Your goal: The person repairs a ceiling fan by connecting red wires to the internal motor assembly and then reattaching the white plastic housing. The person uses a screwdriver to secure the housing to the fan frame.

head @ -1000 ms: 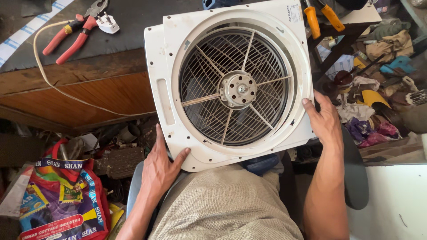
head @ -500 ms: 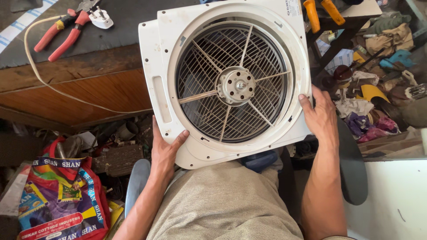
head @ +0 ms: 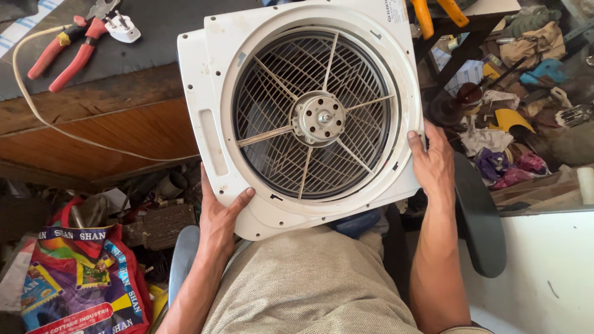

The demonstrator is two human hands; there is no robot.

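A white square fan housing (head: 210,93) with a round wire grille (head: 272,161) and a metal motor hub (head: 318,117) at its centre rests tilted on my lap. My left hand (head: 219,213) grips its lower left edge, thumb on the front face. On the opposite side, my right hand (head: 433,164) clasps the right edge with fingers curled behind the frame. The housing's top leans toward the dark-topped wooden workbench (head: 93,130).
Red-handled pliers (head: 68,46), a white plug (head: 120,28) and its pale cord (head: 74,139) lie on the bench. Yellow-handled tools (head: 427,15) sit at top right. A colourful printed bag (head: 80,278) stands at lower left; rags and clutter (head: 520,130) fill the right.
The fan housing has shifted slightly left and down in view, with both hands keeping the same grip on its edges.
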